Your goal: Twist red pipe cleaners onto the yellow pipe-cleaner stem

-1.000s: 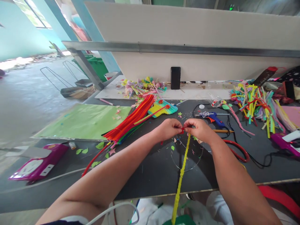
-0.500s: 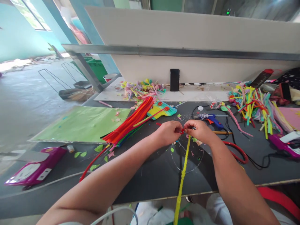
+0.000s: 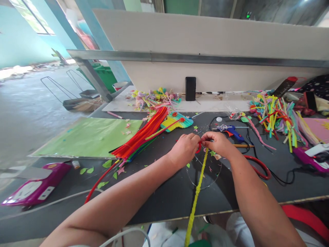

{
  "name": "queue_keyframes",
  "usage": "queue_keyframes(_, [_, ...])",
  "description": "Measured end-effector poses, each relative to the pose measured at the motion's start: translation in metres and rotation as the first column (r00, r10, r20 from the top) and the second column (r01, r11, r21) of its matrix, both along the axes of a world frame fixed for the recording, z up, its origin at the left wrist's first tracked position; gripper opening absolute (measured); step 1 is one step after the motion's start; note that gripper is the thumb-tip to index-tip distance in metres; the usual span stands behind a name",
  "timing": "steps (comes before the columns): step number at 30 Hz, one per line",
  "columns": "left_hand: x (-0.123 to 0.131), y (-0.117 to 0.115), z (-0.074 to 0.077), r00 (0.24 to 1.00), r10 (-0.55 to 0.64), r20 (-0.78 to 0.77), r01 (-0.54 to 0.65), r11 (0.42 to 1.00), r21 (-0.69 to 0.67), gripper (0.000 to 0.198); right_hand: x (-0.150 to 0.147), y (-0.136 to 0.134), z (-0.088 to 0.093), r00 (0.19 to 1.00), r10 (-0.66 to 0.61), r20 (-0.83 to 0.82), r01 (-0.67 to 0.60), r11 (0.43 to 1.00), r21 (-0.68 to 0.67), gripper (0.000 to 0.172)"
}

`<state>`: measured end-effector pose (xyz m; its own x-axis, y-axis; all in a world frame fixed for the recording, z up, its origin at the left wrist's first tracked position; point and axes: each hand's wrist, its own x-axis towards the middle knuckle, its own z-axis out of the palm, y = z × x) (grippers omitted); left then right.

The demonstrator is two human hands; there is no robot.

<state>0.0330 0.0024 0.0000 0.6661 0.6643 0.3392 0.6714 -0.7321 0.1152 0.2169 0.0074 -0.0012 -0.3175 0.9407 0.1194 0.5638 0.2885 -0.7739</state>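
My left hand (image 3: pixel 186 149) and my right hand (image 3: pixel 216 141) meet above the dark table, fingertips pinched close together. Between them a short red pipe cleaner (image 3: pixel 198 148) is bent into a small curl, with both hands gripping it. Just below the fingers starts a yellow fuzzy strip (image 3: pixel 198 188), which runs toward me past the table edge; whether it is fastened to the red piece I cannot tell. A thin wire ring (image 3: pixel 189 176) lies under it among paper scraps. Left of my hands rests a bundle of red and orange pipe cleaners (image 3: pixel 142 134).
A blue glue gun (image 3: pixel 234 133) lies beyond my right hand, its black cord near a red ring-shaped cord (image 3: pixel 267 173). A phone (image 3: pixel 190 89) leans at the back. Cut pipe cleaners (image 3: pixel 277 118) pile at right. Purple devices (image 3: pixel 36 187) and a green sheet (image 3: pixel 89 137) flank me.
My left hand has turned, its back now facing up more, and the red pipe cleaner shows a larger curl below the fingertips. The right hand stays nearly in place.
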Motion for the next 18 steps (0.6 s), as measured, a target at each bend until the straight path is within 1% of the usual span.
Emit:
queue_keyframes(5, [0.000,0.003,-0.003,0.990,-0.004,0.141,0.012,0.998,-0.061,0.022,-0.001,0.000,0.001,1.000,-0.019,-0.007,0.019,1.000,-0.003,0.015])
queue_keyframes(11, [-0.002,0.008,-0.003,0.937,-0.017,0.348,0.071,0.987,-0.143,0.012,-0.002,-0.002,0.003,1.000,-0.026,0.012,0.026,1.000,-0.002,0.014])
queue_keyframes(13, [-0.001,0.009,-0.003,0.914,0.014,0.406,0.075,0.977,-0.201,0.012,-0.002,-0.003,0.003,1.000,-0.016,0.017,0.016,1.000,0.014,0.013])
queue_keyframes(14, [0.000,0.010,-0.003,0.899,0.053,0.434,0.069,0.963,-0.261,0.011,-0.003,-0.003,0.003,1.000,-0.008,0.018,0.007,1.000,0.021,0.013])
queue_keyframes(15, [0.000,0.010,-0.003,0.881,0.112,0.460,0.066,0.934,-0.352,0.011,-0.003,-0.003,0.002,1.000,-0.001,0.020,0.001,1.000,0.028,0.013])
queue_keyframes(16, [0.000,0.010,-0.003,0.858,0.186,0.479,0.073,0.879,-0.472,0.010,-0.003,-0.004,0.002,1.000,0.003,0.023,-0.004,0.999,0.034,0.013])
queue_keyframes(17, [0.001,0.010,-0.002,0.826,0.270,0.495,0.101,0.793,-0.601,0.011,-0.004,-0.004,0.002,1.000,0.007,0.028,-0.008,0.999,0.042,0.012])
queue_keyframes(18, [0.001,0.011,-0.002,0.783,0.359,0.508,0.152,0.681,-0.717,0.012,-0.005,-0.004,0.002,0.999,0.012,0.034,-0.014,0.999,0.051,0.011])
